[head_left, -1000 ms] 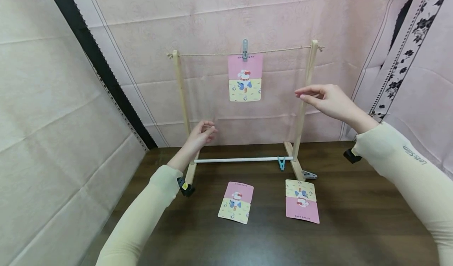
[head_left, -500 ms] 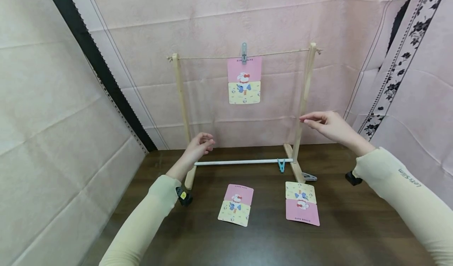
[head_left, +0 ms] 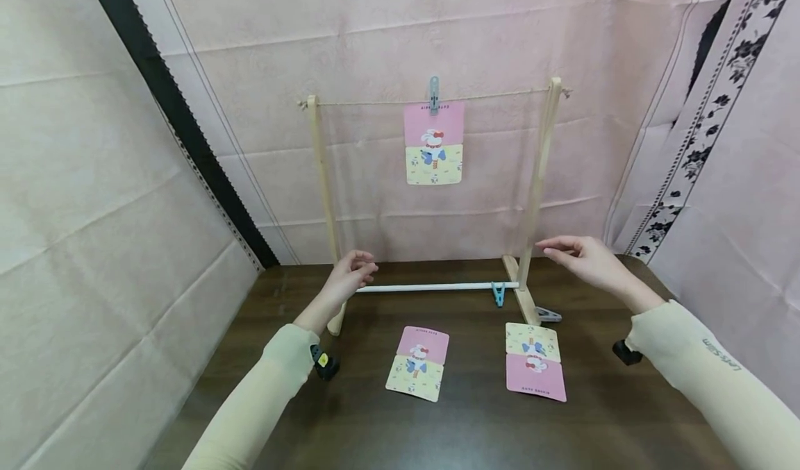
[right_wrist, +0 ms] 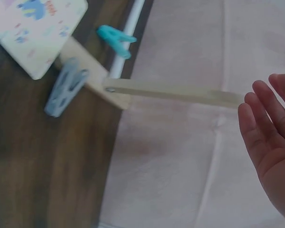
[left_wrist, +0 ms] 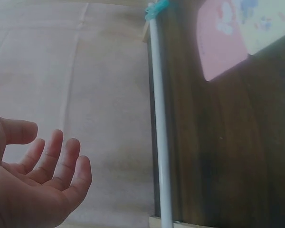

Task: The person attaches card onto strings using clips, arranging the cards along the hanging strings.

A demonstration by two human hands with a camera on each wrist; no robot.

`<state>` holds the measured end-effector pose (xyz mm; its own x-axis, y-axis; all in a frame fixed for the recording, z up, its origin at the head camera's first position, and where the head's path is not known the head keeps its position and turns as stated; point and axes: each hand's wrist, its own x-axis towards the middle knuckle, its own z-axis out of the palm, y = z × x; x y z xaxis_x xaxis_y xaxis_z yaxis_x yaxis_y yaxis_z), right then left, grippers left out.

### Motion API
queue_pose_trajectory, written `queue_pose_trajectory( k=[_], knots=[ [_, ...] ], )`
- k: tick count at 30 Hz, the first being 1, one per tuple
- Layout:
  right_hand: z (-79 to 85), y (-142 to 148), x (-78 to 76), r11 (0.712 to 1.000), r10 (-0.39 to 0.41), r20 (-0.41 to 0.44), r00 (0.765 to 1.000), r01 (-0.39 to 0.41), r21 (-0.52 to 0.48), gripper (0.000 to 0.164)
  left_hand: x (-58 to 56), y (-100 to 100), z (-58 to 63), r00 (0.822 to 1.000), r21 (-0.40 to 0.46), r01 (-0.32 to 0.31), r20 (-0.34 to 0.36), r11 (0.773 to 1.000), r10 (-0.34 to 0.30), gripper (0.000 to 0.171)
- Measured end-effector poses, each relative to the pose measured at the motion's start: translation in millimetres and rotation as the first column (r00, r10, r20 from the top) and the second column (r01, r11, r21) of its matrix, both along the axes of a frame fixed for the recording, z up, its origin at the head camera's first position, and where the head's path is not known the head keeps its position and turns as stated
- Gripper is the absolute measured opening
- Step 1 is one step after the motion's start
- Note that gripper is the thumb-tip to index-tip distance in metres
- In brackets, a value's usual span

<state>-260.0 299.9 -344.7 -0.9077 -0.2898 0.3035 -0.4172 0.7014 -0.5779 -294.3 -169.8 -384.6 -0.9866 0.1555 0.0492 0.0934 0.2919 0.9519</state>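
Had the left hand (head_left: 351,274) in the air by the left pale wooden post (head_left: 321,164), with fingers loosely curved, thumb apart, and nothing in hold. Had the right hand (head_left: 581,257) in the air just right of the right pale wooden post (head_left: 541,171), with relaxed, slightly bent fingers and thumb close to the forefinger, likewise holding nothing. Could not tell contact from a narrow gap between the right fingertips and that post.

Saw, between the tops of both posts, a thin beige string (head_left: 362,103), and on it, near the middle, a grey-blue plastic clip (head_left: 434,95) with a pink-and-yellow rabbit-print card (head_left: 434,161) hanging below, pink half uppermost.

Found low between the posts a slim white rod (head_left: 431,287), with a turquoise plastic clip (head_left: 498,294) near its right end. Noticed a grey plastic clip (head_left: 548,315) on the dark brown wooden table (head_left: 475,428), at the right side of the right wooden foot (head_left: 527,305).

Saw two more cards on the near part of the table, well apart: a left pink-and-yellow card (head_left: 417,364), slightly skewed, with pink half far, and a right yellow-and-pink card (head_left: 535,362) with pink half near.
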Motion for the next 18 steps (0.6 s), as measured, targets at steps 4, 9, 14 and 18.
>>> queue_pose_trajectory(
  k=[4, 9, 14, 18],
  knots=[
    [-14.7, 8, 4.2, 1.0, -0.025, 0.016, 1.0, 0.025, -0.005, 0.035, 3.3, -5, -4.5, 1.0, -0.012, -0.004, 0.014, 1.0, 0.004, 0.034],
    [-27.3, 18, 9.9, 0.996, -0.065, -0.018, 0.998, 0.064, -0.058, 0.032, 9.9, -11, -13.7, 1.0, -0.013, -0.019, 0.019, 1.0, 0.019, 0.038],
    [-38.3, 28, 19.1, 0.987, -0.084, -0.041, 0.996, 0.078, -0.138, 0.033, 18.8, -21, -30.2, 0.999, -0.029, -0.034, 0.041, 0.999, 0.035, 0.035],
    [-48.4, 35, 28.3, 0.973, -0.103, -0.05, 0.993, 0.09, -0.211, 0.033, 26.4, -31, -45.1, 0.997, -0.052, -0.049, 0.049, 0.997, 0.052, 0.031]
  ],
)
